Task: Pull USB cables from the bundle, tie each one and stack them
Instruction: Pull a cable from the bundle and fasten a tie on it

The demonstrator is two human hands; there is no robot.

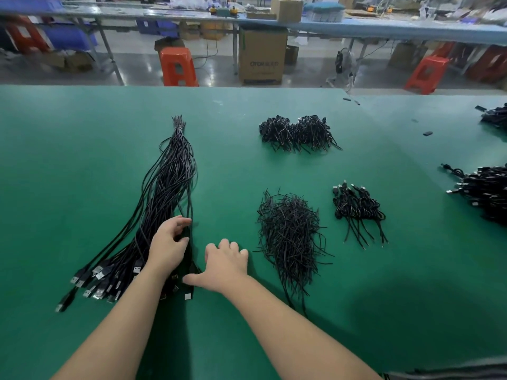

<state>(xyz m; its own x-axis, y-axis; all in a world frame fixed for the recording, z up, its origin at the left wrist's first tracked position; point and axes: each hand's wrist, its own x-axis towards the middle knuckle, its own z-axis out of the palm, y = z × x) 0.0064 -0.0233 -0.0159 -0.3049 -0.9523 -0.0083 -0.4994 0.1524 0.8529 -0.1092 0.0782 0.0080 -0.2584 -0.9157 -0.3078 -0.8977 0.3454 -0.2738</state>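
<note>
Green desk (pixel 82 160) surface fills the near field; beyond its far edge, a workshop floor with orange stools (pixel 178 67) and a cardboard box (pixel 262 56). Long bundle of black USB cables (pixel 170 185) lies left of centre, tied with a white band at its far tip, plug ends fanned toward the near-left. Left hand (pixel 168 246) rests on the bundle's near portion, fingers curled around a few strands. Right hand (pixel 226 263) sits just beside the bundle on its right, palm down, fingers spread and relaxed on the desk, thumb touching the plug ends. Loose pile of black ties (pixel 290 237) near the right hand. Stack of tied cables (pixel 356 209) further right; a larger tied heap (pixel 297 133) toward the far edge. Bare desk left of the bundle and between the forearms.
</note>
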